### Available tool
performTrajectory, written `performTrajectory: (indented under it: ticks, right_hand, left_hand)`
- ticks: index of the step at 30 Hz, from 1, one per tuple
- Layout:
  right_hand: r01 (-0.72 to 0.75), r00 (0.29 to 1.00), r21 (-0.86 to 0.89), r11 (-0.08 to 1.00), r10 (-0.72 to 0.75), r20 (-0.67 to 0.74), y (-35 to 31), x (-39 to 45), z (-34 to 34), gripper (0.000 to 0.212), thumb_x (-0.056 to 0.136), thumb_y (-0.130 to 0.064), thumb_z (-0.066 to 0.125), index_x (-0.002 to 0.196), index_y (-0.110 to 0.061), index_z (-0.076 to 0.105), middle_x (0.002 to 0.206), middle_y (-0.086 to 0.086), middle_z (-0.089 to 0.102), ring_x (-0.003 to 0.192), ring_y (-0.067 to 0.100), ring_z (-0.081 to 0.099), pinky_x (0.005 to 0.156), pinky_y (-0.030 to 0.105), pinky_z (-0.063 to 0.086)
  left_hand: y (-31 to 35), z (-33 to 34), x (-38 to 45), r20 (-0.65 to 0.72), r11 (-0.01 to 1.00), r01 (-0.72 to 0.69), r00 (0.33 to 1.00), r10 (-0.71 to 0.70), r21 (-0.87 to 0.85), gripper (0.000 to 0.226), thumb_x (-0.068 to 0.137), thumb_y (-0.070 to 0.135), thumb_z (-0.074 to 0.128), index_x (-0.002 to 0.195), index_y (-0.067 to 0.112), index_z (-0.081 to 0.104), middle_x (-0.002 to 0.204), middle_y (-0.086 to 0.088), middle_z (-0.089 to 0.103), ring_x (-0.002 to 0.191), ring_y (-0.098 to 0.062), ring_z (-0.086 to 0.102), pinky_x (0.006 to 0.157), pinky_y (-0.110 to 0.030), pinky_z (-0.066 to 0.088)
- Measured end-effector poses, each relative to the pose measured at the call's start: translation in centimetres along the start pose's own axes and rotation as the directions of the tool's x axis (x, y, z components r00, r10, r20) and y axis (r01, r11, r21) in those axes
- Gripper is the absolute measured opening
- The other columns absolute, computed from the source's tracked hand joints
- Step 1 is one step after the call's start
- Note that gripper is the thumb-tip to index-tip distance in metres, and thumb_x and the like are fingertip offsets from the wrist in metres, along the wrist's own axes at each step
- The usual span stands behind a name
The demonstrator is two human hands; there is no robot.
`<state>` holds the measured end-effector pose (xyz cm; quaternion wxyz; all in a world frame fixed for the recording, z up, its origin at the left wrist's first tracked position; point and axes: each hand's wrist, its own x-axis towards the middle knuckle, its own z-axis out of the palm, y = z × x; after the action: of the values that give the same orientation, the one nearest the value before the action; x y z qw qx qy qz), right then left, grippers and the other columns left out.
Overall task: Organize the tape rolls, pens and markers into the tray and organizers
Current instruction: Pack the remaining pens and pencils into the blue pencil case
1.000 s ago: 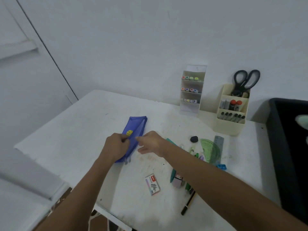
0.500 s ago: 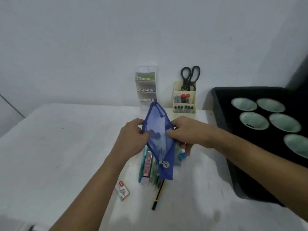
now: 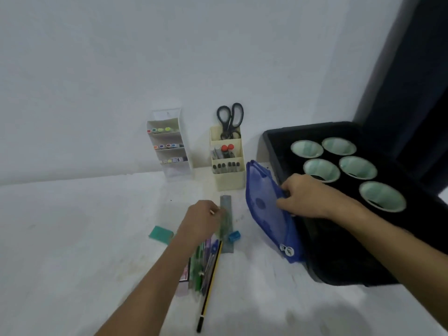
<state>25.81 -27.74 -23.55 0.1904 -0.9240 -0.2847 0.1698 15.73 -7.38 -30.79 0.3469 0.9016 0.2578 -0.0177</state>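
- The step in hand looks like clearing the emptied pouch out of the way and starting on the loose pile; the sorting of that pile has hardly begun, to judge by how much lies on the surface (image 3: 72, 238).
- Left of the pile a teal eraser (image 3: 161, 234) lies alone.
- The left hand (image 3: 202, 220) reaches forward from the lower left, forearm low over the pens and markers (image 3: 203, 260), which lie in a loose bundle with a yellow-and-black pencil (image 3: 210, 284) running toward the near edge.
- Its fingers are curled down onto the top of the pile by a green protractor (image 3: 225, 224) and a grey ruler (image 3: 226, 202); whether they have closed round anything I cannot tell, as the hand is blurred.
- A blue sharpener (image 3: 234, 236) sits just beside the ruler.
- At the back stand the clear marker organizer (image 3: 169, 144) and the cream pen organizer (image 3: 228, 163), both partly filled, scissors (image 3: 230, 117) upright in the latter.
- The right hand (image 3: 305, 197) comes in from the right, fingers pinching the blue pouch (image 3: 266, 214), which stands on edge against the left wall of the black tray (image 3: 339, 263).
- Five pale green rolls (image 3: 321, 169), apparently the tape, already lie in the tray.
- Next, probably: let go of the pouch, then lift one pen cleanly out of the tangle and carry it to the cream organizer.
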Motion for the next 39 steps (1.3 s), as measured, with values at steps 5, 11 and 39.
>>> performTrajectory:
  ticks: [5,11,39]
  right_hand:
    - [0.074,0.984,-0.194,0.978,-0.103,-0.145,-0.2,1.0,2.5,0.03,0.082,-0.037,0.06,0.092,-0.01,0.067,0.086,0.008,0.064,0.083,0.027,0.064,0.07,0.035,0.054]
    - [0.123,0.95,-0.249,0.961,-0.186,-0.249,0.2,1.5,4.3,0.025,0.088,-0.038,0.052,0.085,-0.02,0.068,0.075,-0.001,0.065,0.067,0.017,0.058,0.061,0.026,0.045]
    - [0.176,0.908,-0.314,0.933,-0.277,-0.315,1.1,2.7,4.9,0.028,0.097,-0.033,0.039,0.1,-0.018,0.063,0.092,0.004,0.066,0.078,0.02,0.059,0.067,0.031,0.044]
  left_hand:
    - [1.6,2.5,0.2,-0.066,0.935,0.059,0.997,-0.038,0.35,0.031,0.088,0.044,0.059,0.085,0.014,0.052,0.083,0.0,0.059,0.074,-0.016,0.055,0.064,-0.027,0.043]
    - [1.7,2.9,1.2,-0.066,0.934,0.086,0.996,-0.067,0.347,0.023,0.083,0.03,0.065,0.081,0.015,0.047,0.079,0.002,0.057,0.071,-0.014,0.053,0.063,-0.025,0.043]
    - [7.4,4.5,1.8,0.146,0.95,0.177,0.979,-0.143,-0.255,0.023,0.09,0.019,0.054,0.091,0.0,0.066,0.075,-0.015,0.065,0.059,-0.024,0.059,0.049,-0.025,0.045]
